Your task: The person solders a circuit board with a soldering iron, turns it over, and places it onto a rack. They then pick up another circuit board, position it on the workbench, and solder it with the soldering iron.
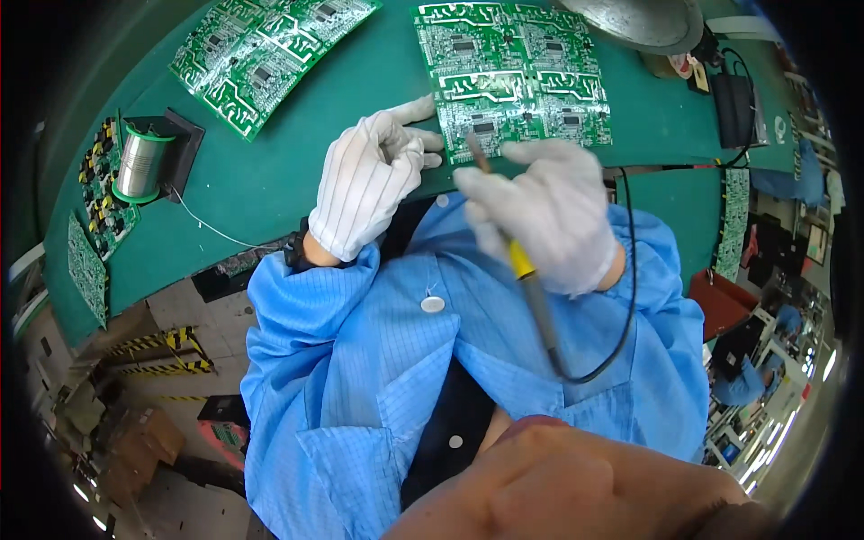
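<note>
My right hand (549, 211), in a white glove, is closed around a soldering iron (520, 261) with a yellow band and a black cable. The iron's tip is over the lower left part of a green circuit board panel (486, 76). At that panel's left edge is my left hand (373, 171), in a striped white glove, its index finger stretched to the board and its thumb and other fingers closed together. Thin solder wire (216, 229) runs from a spool (144, 164) to my left wrist; its end among the fingers is hidden.
Another green board panel (270, 54) lies at the far left on the green table mat (360, 67). Boards with components (108, 180) stand by the spool at the left edge. A round metal dish (643, 22) sits far right, near a black box (733, 108) with a cable.
</note>
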Demonstrator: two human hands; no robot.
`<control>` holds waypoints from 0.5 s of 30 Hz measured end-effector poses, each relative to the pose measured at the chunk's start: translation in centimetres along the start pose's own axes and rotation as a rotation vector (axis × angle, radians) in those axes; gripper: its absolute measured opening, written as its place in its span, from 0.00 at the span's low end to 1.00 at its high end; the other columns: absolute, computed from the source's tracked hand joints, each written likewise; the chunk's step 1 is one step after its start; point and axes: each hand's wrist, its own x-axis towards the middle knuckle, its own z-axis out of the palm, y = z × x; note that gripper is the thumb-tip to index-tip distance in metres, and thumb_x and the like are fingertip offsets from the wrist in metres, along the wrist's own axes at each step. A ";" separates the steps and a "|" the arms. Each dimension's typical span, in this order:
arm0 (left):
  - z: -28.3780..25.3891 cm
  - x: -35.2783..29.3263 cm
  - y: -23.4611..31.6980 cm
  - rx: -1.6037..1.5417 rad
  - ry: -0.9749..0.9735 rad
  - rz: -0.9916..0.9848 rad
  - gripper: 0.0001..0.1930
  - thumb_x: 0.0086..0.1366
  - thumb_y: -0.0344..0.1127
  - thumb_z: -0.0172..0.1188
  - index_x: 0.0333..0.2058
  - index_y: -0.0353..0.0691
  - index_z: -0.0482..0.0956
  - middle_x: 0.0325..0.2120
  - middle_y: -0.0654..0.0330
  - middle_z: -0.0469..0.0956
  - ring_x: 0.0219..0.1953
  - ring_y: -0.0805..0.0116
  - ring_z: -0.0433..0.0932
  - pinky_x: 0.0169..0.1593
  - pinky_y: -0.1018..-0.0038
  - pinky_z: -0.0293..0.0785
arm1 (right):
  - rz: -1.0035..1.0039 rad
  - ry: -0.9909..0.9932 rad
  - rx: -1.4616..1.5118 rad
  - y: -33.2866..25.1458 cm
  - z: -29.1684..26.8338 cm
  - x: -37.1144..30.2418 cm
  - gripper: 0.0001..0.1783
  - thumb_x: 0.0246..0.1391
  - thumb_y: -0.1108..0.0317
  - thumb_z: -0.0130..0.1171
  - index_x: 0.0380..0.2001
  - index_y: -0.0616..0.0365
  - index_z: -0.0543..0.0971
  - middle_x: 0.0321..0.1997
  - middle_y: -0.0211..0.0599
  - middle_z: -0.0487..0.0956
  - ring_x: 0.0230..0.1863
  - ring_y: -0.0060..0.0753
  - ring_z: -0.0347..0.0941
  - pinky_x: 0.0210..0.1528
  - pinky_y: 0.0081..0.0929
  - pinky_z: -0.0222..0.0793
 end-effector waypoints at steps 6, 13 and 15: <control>-0.3 0.0 0.0 0.087 -0.038 0.066 0.22 0.64 0.33 0.53 0.53 0.23 0.74 0.34 0.49 0.84 0.36 0.64 0.85 0.41 0.75 0.80 | 0.149 0.101 0.205 4.2 -2.9 -2.6 0.08 0.56 0.75 0.57 0.39 0.63 0.81 0.37 0.38 0.82 0.29 0.31 0.75 0.38 0.29 0.74; 0.3 0.0 0.4 0.174 0.003 0.040 0.22 0.63 0.33 0.54 0.54 0.28 0.75 0.33 0.54 0.85 0.37 0.68 0.85 0.45 0.75 0.79 | 0.798 0.175 0.466 4.2 -5.5 -6.1 0.14 0.69 0.66 0.50 0.45 0.65 0.80 0.39 0.32 0.82 0.24 0.12 0.67 0.28 0.13 0.65; 0.6 0.1 0.5 0.176 0.020 0.033 0.22 0.63 0.34 0.55 0.54 0.28 0.76 0.31 0.54 0.86 0.36 0.69 0.85 0.45 0.76 0.79 | 0.809 0.195 0.419 4.7 -5.8 -6.4 0.15 0.69 0.64 0.50 0.45 0.64 0.80 0.37 0.30 0.82 0.23 0.09 0.65 0.27 0.12 0.64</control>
